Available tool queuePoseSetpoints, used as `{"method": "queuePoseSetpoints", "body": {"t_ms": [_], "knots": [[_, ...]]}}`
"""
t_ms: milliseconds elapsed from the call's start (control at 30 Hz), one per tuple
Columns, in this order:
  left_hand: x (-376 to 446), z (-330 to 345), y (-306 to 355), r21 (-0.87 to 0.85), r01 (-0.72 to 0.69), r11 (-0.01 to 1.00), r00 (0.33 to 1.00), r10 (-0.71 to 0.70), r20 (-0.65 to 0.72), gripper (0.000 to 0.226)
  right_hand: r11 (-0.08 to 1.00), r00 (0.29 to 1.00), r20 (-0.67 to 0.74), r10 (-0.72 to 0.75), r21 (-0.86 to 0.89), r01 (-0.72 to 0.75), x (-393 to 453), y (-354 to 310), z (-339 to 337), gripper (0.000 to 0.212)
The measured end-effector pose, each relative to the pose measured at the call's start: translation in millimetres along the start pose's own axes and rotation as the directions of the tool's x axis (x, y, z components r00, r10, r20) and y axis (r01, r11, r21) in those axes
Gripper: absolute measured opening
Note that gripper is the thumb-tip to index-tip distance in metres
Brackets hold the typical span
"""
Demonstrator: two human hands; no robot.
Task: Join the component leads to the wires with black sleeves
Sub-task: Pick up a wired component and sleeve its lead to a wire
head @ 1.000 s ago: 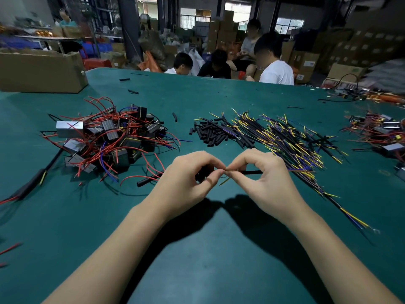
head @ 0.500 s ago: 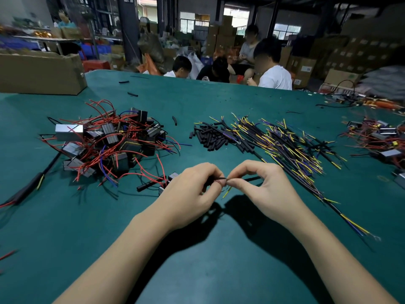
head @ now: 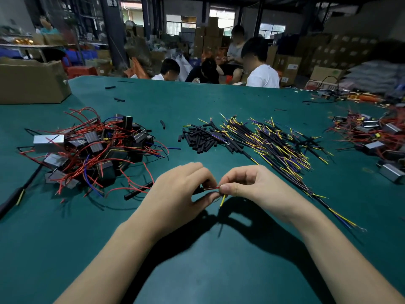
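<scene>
Cardboard box: an open brown box (head: pixel 32 82) stands at the table's far left edge; what it holds cannot be seen from here.
Table: a green mat (head: pixel 197 270) carries every pile loose, none in a tray or bin.
Component pile: black and metal-cased components with red and blue leads (head: pixel 87 150) lie heaped on the left.
Sleeves: short black sleeves (head: pixel 201 139) lie in a loose heap beyond the hands.
Wires: yellow and blue wires in black sleeving (head: pixel 278 145) fan out to the right of the heap, touching it.
Second pile: more components with red leads (head: pixel 377 137) sit at the far right.
Left hand: the left hand (head: pixel 175 198) has its fingers curled, pinching a red lead (head: pixel 211 188) with a dark part half hidden under the fingers.
Right hand: the right hand (head: pixel 249 185) pinches the same joint from the other side, fingertips meeting the left's; a yellow wire end (head: pixel 222 200) hangs below them.
Change: half a second ago a black sleeve stub showed beyond the right fingers; now it is out of sight, and the red lead and yellow end show more plainly. Both hands sit in much the same spot.
</scene>
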State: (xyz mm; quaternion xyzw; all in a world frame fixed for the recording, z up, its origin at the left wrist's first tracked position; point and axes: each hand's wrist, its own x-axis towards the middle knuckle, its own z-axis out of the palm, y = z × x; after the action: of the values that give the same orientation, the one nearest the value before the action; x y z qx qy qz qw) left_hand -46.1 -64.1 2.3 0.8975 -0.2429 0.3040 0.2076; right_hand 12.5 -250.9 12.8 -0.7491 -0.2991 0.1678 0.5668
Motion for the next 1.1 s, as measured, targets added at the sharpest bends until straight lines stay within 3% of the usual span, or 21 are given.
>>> {"method": "queuePoseSetpoints", "body": {"t_ms": [133,300,467,600,700,767,833,967,1100], "knots": [[1.0,-2.8,1.9,0.036,-0.055,0.998,0.998,0.054,0.020,0.022,1.000,1.000,0.012,0.016,0.002,-0.016,-0.8,0.1,-1.3,0.007],[-1.3,-3.3,5.1,0.006,-0.028,1.000,0.999,0.027,0.040,0.011,0.999,1.000,-0.003,0.029,-0.042,-0.029,0.2,2.1,-2.4,0.010],[-2.3,-0.8,5.5,-0.072,0.116,0.991,0.993,-0.113,0.039,0.011,0.985,0.997,-0.060,-0.038,-0.172,0.027,2.8,2.7,5.9,0.015],[-2.9,6.0,5.4,-0.229,0.379,0.897,0.925,-0.372,0.076,0.011,0.833,0.958,-0.088,-0.272,-0.519,0.189,0.9,1.1,17.2,0.009],[2.6,6.8,2.3,-0.381,0.552,0.742,0.830,-0.530,0.172,0.017,0.644,0.922,-0.072,-0.381,-0.736,0.209,-0.5,-0.2,24.4,0.011],[5.6,4.8,-1.9,-0.471,0.610,0.638,0.782,-0.579,0.229,0.017,0.596,0.895,-0.104,-0.433,-0.778,0.198,0.7,-1.8,26.9,0.011],[3.4,4.1,-2.3,-0.489,0.583,0.649,0.801,-0.559,0.215,0.016,0.634,0.886,-0.140,-0.443,-0.747,0.199,1.1,-2.2,27.4,0.009],[-4.9,6.1,0.9,-0.221,0.273,0.936,0.961,-0.275,0.023,0.004,0.827,0.912,-0.236,-0.335,-0.538,0.164,2.3,-2.8,21.2,0.012],[-2.0,3.7,-1.0,0.052,0.110,0.993,0.989,-0.104,-0.108,0.010,0.935,0.934,-0.284,-0.217,-0.336,0.115,3.5,-5.9,16.4,0.016]]}}
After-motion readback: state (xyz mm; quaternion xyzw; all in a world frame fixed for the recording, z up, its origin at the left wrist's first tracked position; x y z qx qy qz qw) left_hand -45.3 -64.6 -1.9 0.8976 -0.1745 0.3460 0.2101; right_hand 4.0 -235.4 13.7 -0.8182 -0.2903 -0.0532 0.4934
